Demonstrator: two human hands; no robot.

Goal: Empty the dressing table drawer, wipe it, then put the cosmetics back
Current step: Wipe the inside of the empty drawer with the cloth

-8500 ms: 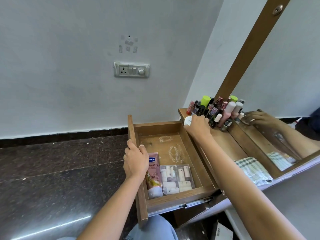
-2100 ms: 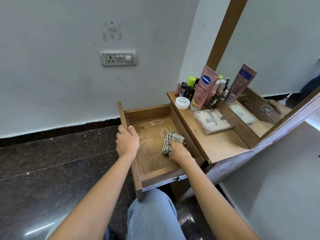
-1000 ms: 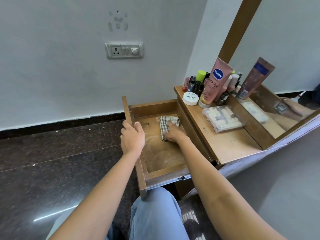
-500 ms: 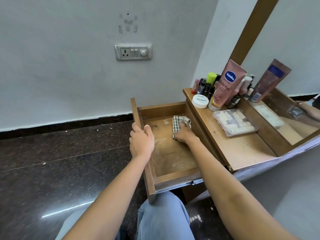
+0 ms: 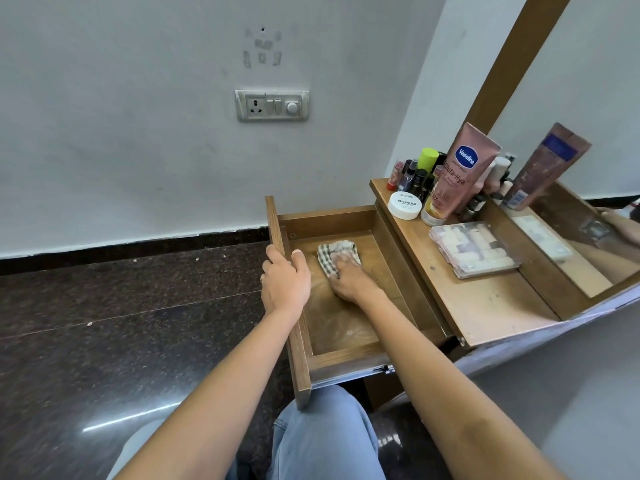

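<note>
The wooden drawer (image 5: pixel 346 356) is pulled out and holds only a checked cloth (image 5: pixel 334 252). My right hand (image 5: pixel 349 277) presses that cloth flat on the drawer floor near the back. My left hand (image 5: pixel 285 278) grips the drawer's front panel from above. On the dressing table top (image 5: pixel 485 303) stand a pink Vaseline tube (image 5: pixel 460 171), a white nail polish jar (image 5: pixel 404 205), a clear case of small tubes (image 5: pixel 474 247) and several small bottles (image 5: pixel 417 174).
A mirror (image 5: pixel 588 174) rises behind the table top and reflects the items. A switch plate (image 5: pixel 272 105) sits on the white wall. Dark polished floor (image 5: pixel 121 323) lies to the left. My knee in blue jeans (image 5: pixel 325 434) is under the drawer.
The right hand has slid the cloth from the drawer's back right corner toward the middle left. The left hand keeps its grip on the front panel.
</note>
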